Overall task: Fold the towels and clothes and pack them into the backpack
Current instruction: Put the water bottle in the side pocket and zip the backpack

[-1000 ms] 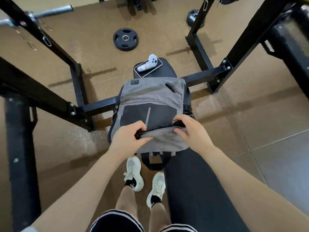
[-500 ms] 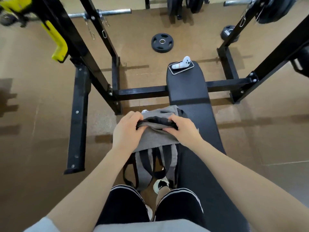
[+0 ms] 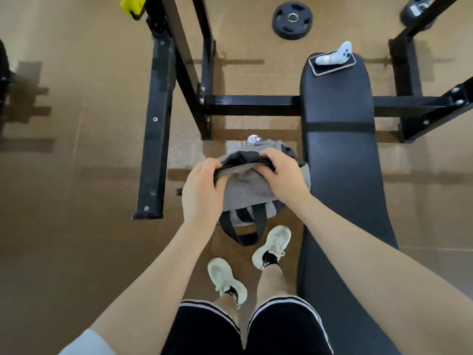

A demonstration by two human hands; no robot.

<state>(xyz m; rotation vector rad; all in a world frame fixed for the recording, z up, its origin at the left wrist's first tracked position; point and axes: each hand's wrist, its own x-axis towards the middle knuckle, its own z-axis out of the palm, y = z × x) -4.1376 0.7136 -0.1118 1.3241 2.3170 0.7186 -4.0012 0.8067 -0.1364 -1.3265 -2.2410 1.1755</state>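
Backpack (image 3: 252, 187) now off bench (image 3: 337, 155), hanging beside it.
We're gripping its top w/ left hand (image 3: 202, 193) & right hand (image 3: 282, 175); packing's nearly done, probably.

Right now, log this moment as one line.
stage: backpack held | left hand: grips backpack rim | right hand: grips rim | bench: beside backpack

no readable text or labels

My arms are bare from the wrists up to a pale short sleeve (image 3: 88, 342) that shows at the lower left of the frame. I wear black shorts (image 3: 245, 326) with thin white stripes near the hems. On my feet, low in the middle of the frame, are white lace-up sneakers (image 3: 272, 243) over black ankle socks (image 3: 268, 260).
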